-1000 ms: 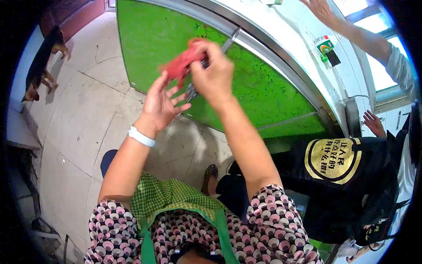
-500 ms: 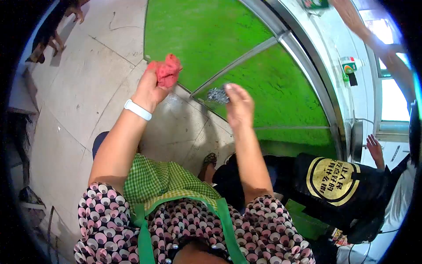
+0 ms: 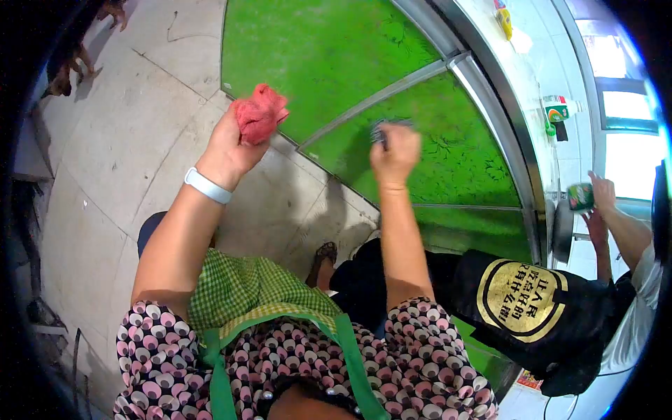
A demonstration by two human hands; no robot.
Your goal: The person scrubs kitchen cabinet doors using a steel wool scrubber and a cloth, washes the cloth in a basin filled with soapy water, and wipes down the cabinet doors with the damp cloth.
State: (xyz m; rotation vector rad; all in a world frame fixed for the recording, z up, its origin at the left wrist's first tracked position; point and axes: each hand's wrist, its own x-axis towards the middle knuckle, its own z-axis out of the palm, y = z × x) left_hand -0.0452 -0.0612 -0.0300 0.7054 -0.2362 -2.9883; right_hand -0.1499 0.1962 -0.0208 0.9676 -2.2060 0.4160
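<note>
My left hand (image 3: pixel 231 150) is closed around a crumpled pinkish-red cloth (image 3: pixel 262 114), held above the tiled floor beside the green panels. My right hand (image 3: pixel 397 155) grips a grey steel wool scrubber (image 3: pixel 381 130) against or just over a glossy green cabinet panel (image 3: pixel 455 133); whether it touches the surface I cannot tell. Dark, scratch-like marks spread over this panel near the hand. Most of the scrubber is hidden by my fingers.
At the right, a co-worker in a black apron (image 3: pixel 521 301) handles a green container (image 3: pixel 580 197) by the counter. A white bottle with a green label (image 3: pixel 558 109) stands on the counter (image 3: pixel 514 77). A dog (image 3: pixel 70 73) is on the floor (image 3: pixel 168 119) at upper left.
My right hand has moved right with the scrubber, farther over the green panel. My left hand shifted slightly left, still holding the cloth. The co-worker's green container came down from the top.
</note>
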